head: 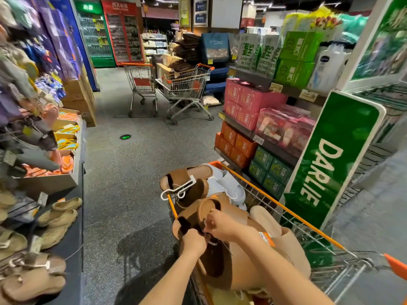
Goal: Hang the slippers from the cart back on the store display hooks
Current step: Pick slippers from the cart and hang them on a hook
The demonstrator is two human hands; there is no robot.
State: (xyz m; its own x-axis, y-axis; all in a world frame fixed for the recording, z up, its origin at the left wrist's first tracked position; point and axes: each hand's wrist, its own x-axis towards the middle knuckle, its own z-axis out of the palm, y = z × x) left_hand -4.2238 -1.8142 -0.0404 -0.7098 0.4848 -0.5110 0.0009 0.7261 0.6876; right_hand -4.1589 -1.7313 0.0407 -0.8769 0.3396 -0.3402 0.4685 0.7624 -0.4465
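Both hands, left (193, 241) and right (220, 224), clutch the brown foam slipper pair (211, 216) over the orange-rimmed wire cart (286, 213), display hooks (26, 133) at nine o'clock.

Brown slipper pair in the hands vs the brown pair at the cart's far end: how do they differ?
The held brown pair is gripped by the left hand and right hand; the far brown pair lies untouched. The far pair's white hanger shows fully; the held pair's is mostly hidden. Both are brown and over the cart.
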